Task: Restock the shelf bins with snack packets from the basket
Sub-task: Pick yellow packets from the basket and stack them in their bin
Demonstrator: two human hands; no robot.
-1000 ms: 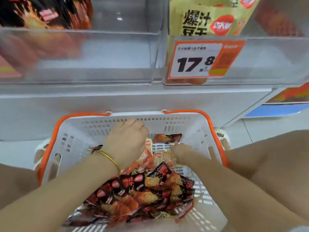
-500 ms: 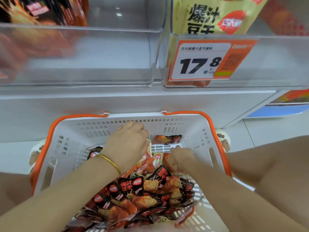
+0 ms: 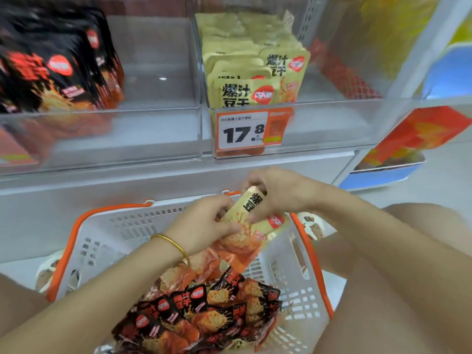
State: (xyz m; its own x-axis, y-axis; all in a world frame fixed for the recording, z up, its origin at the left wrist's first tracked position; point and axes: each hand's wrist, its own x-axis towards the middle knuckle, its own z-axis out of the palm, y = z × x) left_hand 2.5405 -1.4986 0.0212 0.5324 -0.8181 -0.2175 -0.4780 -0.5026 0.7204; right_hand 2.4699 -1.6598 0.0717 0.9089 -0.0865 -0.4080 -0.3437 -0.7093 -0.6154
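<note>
A white basket [image 3: 120, 233] with orange handles sits below the shelf, holding several black-and-red snack packets [image 3: 201, 310]. Above its far rim, my left hand [image 3: 201, 226] and my right hand [image 3: 281, 192] both grip a small bunch of yellow snack packets [image 3: 255, 218], tilted, with orange ends hanging down. The clear shelf bin [image 3: 319, 123] straight above holds more yellow packets [image 3: 255, 72] behind a 17.8 price tag [image 3: 252, 130]. The clear bin to the left [image 3: 127, 134] holds black packets [image 3: 56, 70] at its left side.
A white shelf face [image 3: 127, 185] runs between the bins and the basket. At the right, a blue tray with an orange pack [image 3: 408, 149] lies on the lower level. My bare knees flank the basket [image 3: 408, 277].
Both hands have come up out of the basket holding yellow packets. The view has tilted up, showing more of the shelf bins.
</note>
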